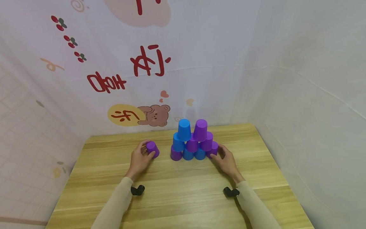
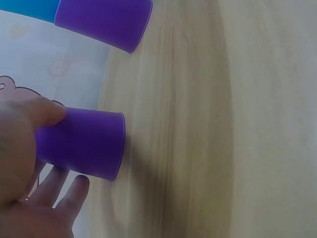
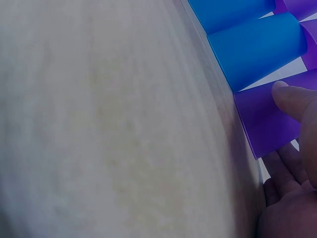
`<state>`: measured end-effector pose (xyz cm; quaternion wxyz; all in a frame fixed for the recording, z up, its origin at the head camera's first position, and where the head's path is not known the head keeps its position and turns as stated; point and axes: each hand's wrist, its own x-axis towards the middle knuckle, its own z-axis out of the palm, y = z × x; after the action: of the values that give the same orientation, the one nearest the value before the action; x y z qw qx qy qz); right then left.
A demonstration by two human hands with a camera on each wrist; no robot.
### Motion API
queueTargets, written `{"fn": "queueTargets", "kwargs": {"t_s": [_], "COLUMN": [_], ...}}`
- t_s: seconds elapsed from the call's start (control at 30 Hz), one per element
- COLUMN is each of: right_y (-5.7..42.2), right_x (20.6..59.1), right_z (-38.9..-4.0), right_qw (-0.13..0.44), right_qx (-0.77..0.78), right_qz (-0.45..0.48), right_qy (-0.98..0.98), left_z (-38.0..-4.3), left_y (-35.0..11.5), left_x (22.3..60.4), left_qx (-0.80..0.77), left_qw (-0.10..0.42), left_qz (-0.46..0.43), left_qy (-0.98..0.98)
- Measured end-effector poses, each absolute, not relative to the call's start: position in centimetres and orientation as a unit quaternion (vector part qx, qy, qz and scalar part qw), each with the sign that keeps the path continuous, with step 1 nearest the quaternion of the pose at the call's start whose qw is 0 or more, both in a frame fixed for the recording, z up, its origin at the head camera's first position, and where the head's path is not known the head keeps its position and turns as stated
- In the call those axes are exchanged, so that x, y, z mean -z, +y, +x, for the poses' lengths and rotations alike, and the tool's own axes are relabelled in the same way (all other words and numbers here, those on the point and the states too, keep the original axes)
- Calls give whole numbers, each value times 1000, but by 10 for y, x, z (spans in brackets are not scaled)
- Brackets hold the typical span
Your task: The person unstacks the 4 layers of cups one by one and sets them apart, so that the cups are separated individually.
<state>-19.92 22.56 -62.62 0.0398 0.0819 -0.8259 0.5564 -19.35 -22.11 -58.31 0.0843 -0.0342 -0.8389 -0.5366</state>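
My left hand (image 1: pixel 140 160) holds a purple cup (image 1: pixel 152 149) upside down, thumb on one side and fingers on the other. The left wrist view shows this cup (image 2: pixel 89 141) by the table; whether its rim touches the wood I cannot tell. To its right, upturned cups stand in a three-tier stack. The top tier has a blue cup (image 1: pixel 184 129) and a purple cup (image 1: pixel 200 130) with a gap between them. At the stack's bottom right corner, my right hand (image 1: pixel 227 161) grips a purple cup (image 1: pixel 212 149). In the right wrist view that cup (image 3: pixel 267 116) sits against a blue cup (image 3: pixel 260 52).
The wooden table (image 1: pixel 183 197) runs back to a printed cloth wall (image 1: pixel 211 79) just behind the stack. Cloth also hangs along the left and right sides. A black wrist mount (image 1: pixel 138 190) sits on the left sleeve, another mount (image 1: pixel 231 192) on the right.
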Motion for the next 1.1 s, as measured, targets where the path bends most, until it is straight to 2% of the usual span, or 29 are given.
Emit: {"fn": "queueTargets", "kwargs": {"t_s": [0.33,0.8,1.1], "right_y": [225,225,225], "right_x": [627,628,628], "right_z": [-200,-200,-200], "right_qw": [35,36,38], "right_qx": [-556,-565,-570], "right_qz": [79,86,87], "right_qy": [-827,-820,-816], "left_z": [-194,-186,-185], "left_y": [-221,-229,-230], "left_x": [585,585,572], "left_qx": [498,485,471], "left_qw": [91,61,77], "left_qz": [-22,-8,-36], "left_qy": [-862,-872,-878]}}
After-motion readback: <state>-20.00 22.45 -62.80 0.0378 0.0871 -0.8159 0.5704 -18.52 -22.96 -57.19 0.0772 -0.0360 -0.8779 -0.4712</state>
